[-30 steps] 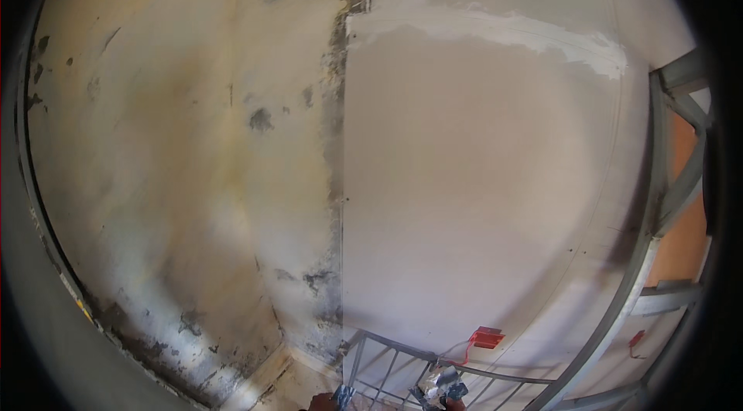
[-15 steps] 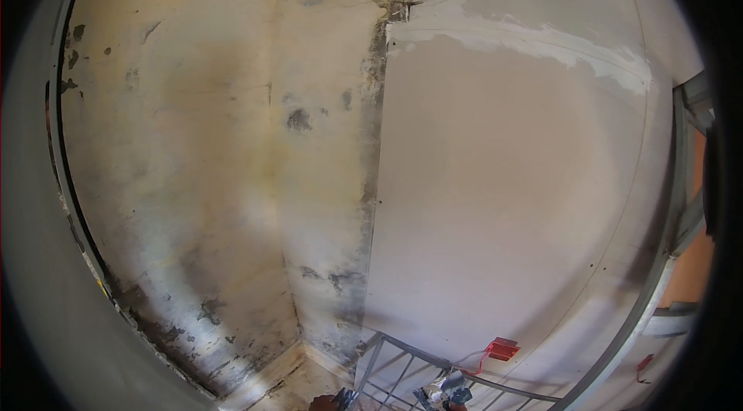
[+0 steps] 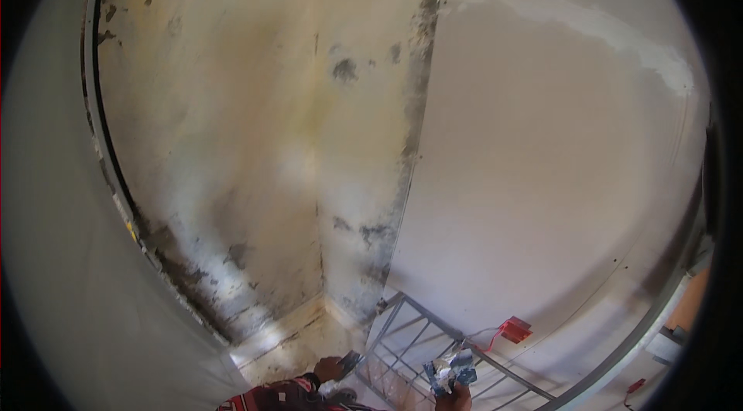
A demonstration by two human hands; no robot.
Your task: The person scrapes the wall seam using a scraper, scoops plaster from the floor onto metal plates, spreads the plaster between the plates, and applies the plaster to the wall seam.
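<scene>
My left hand (image 3: 328,369), at the end of a red-patterned sleeve (image 3: 271,397), is closed on a small dark flat tool that looks like a putty knife (image 3: 352,360). To the right, at the lower edge, my right hand (image 3: 455,398) grips a wide-bladed trowel (image 3: 466,374). A lump of white filler (image 3: 447,365) lies on its blade. Both hands are low, apart from each other, and neither touches the wall. Beside and behind the trowel runs a grey metal frame with bars (image 3: 422,306).
The stained, mouldy plaster wall (image 3: 232,125) meets a smooth panel (image 3: 534,148) with white filler (image 3: 588,20) along its upper joint. A red bracket-like piece (image 3: 514,329) sits by the metal frame. A grey sheet (image 3: 54,179) borders the left. Another red object (image 3: 635,386) is at lower right.
The view has tilted down and shifted left, so the wall appears higher and further right. Both hands and their tools show more fully, and the red sleeve has come into view.
</scene>
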